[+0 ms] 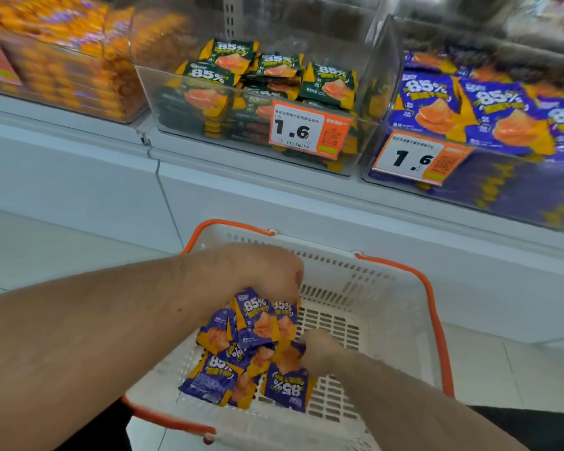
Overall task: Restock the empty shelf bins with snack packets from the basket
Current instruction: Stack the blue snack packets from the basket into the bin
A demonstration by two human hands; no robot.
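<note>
Left hand: the left hand (261, 271) reaches down into the basket from the left, knuckles up, fingers curled over the top of the purple packets — it appears to pinch the uppermost ones, though the fingertips are hidden under the hand.
Right hand: the right hand (319, 349) comes in from the lower right, fingers bent against the right edge of the heap, seemingly gripping a packet there; motion blur makes the hold uncertain.
Purple packets: the purple packets (251, 349) lie in a loose heap on the left half of the floor of the basket, directly between the two hands, flat and overlapping, facing different ways.
Basket: the basket (388, 307), white with orange handles, sits below the shelf; its right half shows bare mesh.
Target bin: the purple bin (469, 125) with matching packets is up and to the right of the hands — so the right hand is nearer to it.
Middle bin: the green bin (258, 92), straight above the basket, holds green packets.
Lift direction: judged, up, forward and rightward.
</note>
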